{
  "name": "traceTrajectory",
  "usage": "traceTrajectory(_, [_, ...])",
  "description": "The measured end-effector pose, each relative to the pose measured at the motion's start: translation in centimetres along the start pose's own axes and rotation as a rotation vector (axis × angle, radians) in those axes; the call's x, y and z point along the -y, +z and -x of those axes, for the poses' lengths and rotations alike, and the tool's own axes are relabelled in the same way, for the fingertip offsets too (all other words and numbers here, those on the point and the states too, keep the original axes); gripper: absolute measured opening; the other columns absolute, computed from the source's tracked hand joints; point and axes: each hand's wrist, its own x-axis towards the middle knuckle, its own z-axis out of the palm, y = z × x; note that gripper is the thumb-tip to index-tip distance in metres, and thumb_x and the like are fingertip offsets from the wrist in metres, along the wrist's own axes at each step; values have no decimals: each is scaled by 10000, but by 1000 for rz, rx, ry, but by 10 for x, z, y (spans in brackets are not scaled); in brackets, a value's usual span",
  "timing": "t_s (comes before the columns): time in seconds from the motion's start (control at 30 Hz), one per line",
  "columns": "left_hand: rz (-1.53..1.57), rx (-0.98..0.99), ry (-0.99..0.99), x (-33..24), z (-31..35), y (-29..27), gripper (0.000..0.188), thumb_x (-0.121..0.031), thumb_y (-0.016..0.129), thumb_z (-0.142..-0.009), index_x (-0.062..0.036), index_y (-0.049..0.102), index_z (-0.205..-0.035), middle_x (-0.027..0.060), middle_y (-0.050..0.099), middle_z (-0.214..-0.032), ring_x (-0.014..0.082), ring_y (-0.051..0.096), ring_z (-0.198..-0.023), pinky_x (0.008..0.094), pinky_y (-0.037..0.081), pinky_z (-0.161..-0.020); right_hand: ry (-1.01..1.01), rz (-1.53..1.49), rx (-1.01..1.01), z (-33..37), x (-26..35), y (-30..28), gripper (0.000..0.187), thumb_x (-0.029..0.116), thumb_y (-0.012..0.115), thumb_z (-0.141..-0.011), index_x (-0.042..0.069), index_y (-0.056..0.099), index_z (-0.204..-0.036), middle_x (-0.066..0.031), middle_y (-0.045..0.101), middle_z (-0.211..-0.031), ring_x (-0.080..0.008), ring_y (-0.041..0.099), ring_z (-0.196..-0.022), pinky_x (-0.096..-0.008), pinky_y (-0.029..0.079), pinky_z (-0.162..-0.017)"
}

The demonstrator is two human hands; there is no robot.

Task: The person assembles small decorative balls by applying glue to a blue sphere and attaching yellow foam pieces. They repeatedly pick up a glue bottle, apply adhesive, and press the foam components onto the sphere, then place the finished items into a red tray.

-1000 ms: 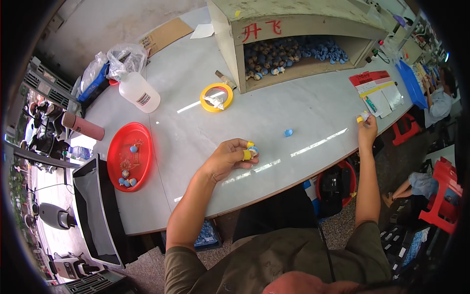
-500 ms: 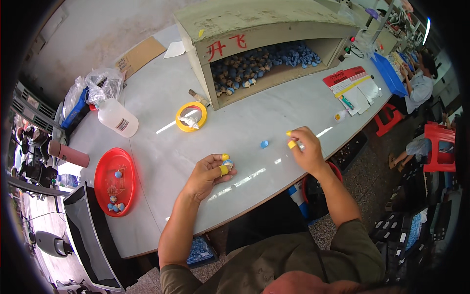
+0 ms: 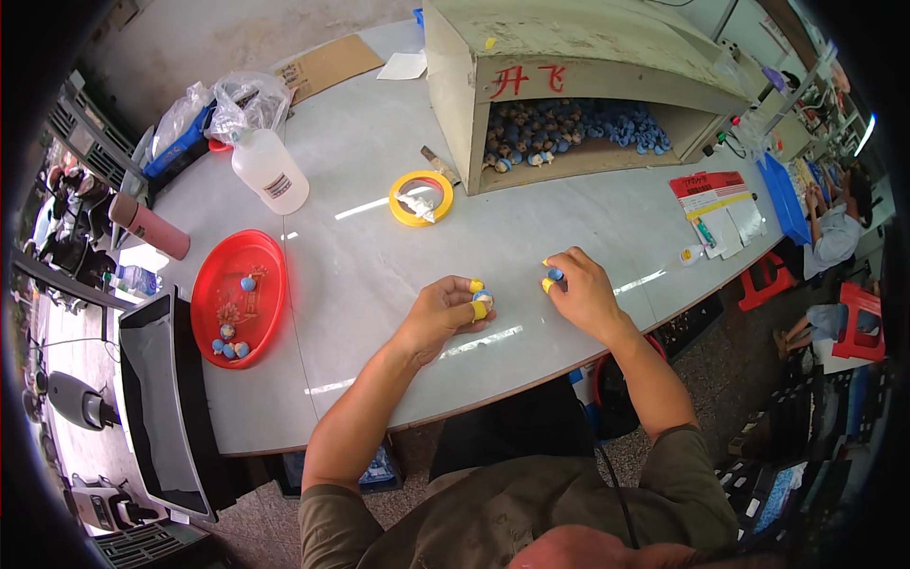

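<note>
Above the near part of the table, my left hand [image 3: 445,315] pinches a small blue-and-cream toy figure part [image 3: 486,298] between thumb and fingers. Yellow tape wraps those fingertips. To its right, my right hand [image 3: 585,293], also taped in yellow, grips a small blue cup-shaped piece [image 3: 555,274]. A short gap separates the two pieces. Similar small figure parts [image 3: 241,349] lie in a round red tray [image 3: 282,284] at the left. Fingers hide part of each held piece.
A pale box [image 3: 597,66] at the back holds heaped blue-and-cream parts [image 3: 540,128]. Nearby are a yellow tape roll [image 3: 403,214], a white plastic bottle [image 3: 267,171], a pink flask [image 3: 152,228] and a black bin [image 3: 156,408]. A person [image 3: 839,223] sits far right beside a blue tray [image 3: 783,204].
My right hand has picked up the blue cup-shaped piece from the table. The whole view has shifted, so the table things appear displaced. My left hand still holds its figure part.
</note>
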Motion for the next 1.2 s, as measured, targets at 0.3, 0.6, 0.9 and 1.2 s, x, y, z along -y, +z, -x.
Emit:
traceTrajectory(0.3, [102,-69,68,5,-4,-2,350,-94,723,-969,2,521,-1238,114,692,-1137,212,709,-1042,314,604,-895,15,-863,40,-14,34,22,286,-21,757,-852,18,641,-1111,-66,679,-1097,-160,702,-942,-356,571,-778])
traceTrajectory(0.6, [275,-112,175,12,-10,-9,313,-69,682,-990,7,509,-1240,126,643,-1193,226,673,-1098,382,585,-972,-51,-901,11,-34,58,68,272,42,769,-890,31,626,-1122,-55,684,-1112,-130,643,-987,-292,523,-827])
traceTrajectory(0.9, [316,-53,218,21,-14,-9,283,-86,622,-1022,32,513,-1254,143,637,-1222,220,661,-1132,389,563,-1010,-34,-1051,71,-33,55,66,244,61,738,-937,18,602,-1135,-81,681,-1140,-128,647,-1005,-295,528,-903])
traceTrajectory(1.2, [433,25,148,13,-11,-10,240,-51,559,-1036,19,546,-1265,143,666,-1205,218,694,-1068,334,591,-943,-7,-1176,120,-36,52,56,238,52,716,-951,9,600,-1154,-92,683,-1153,-130,651,-1007,-294,544,-893])
